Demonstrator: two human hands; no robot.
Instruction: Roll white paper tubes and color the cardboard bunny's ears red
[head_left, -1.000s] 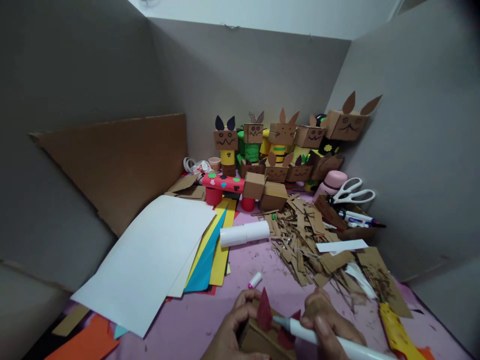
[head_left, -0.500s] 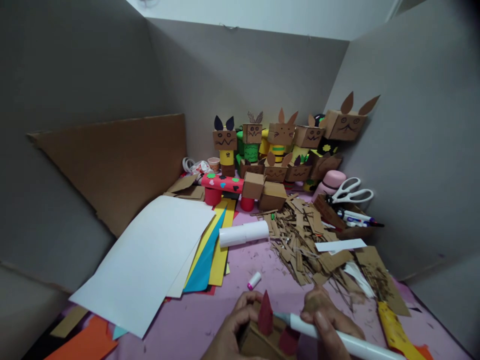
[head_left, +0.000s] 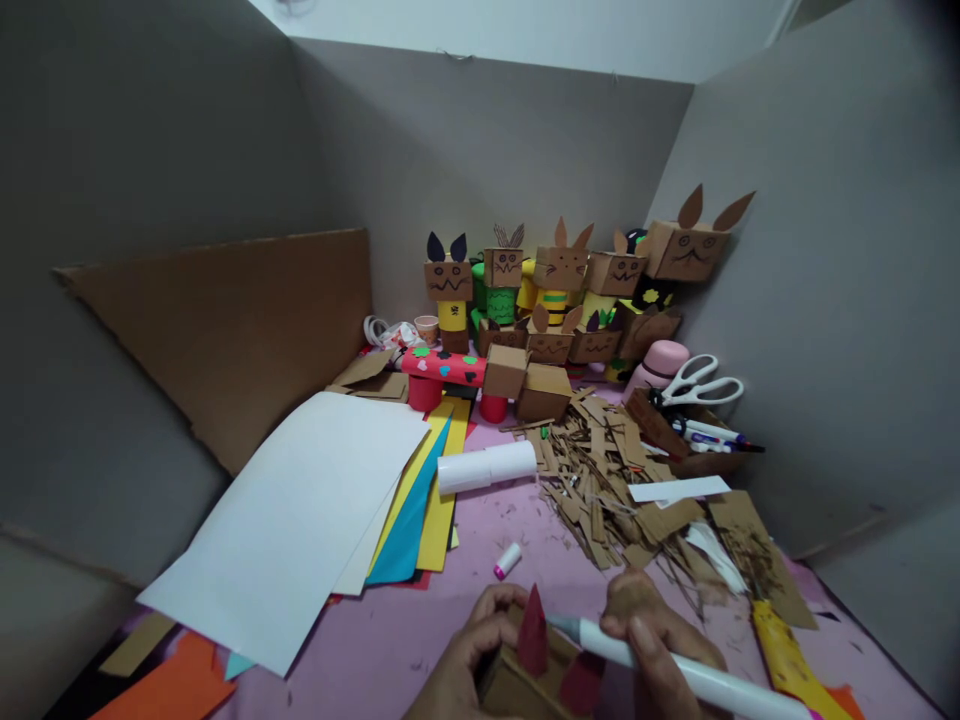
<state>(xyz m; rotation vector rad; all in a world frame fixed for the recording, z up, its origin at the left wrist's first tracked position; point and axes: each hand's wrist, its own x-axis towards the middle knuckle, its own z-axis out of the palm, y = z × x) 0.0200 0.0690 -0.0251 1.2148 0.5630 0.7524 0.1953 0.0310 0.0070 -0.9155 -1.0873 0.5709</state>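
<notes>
At the bottom edge my left hand (head_left: pixel 469 660) is curled round a small cardboard box (head_left: pixel 517 685) that carries two pointed red paper ears (head_left: pixel 533 632). My right hand (head_left: pixel 654 640) grips a white marker (head_left: pixel 679 670); its tip points left and rests near the upright red ear. A small marker cap (head_left: pixel 508 560) with a pink end lies on the pink table just beyond the hands.
Sheets of white, yellow and blue paper (head_left: pixel 315 510) lie at left, with a white paper roll (head_left: pixel 487 466) beside them. A heap of cardboard scraps (head_left: pixel 607 480) sits at right. Cardboard animal figures (head_left: pixel 559 290), scissors (head_left: pixel 701 382) and pens (head_left: pixel 712 435) stand at the back. A cardboard sheet (head_left: pixel 232 320) leans on the left wall.
Both hands and the box have stayed nearly in place. The marker has shifted slightly along the box beside the red ear, and the view has drifted a little.
</notes>
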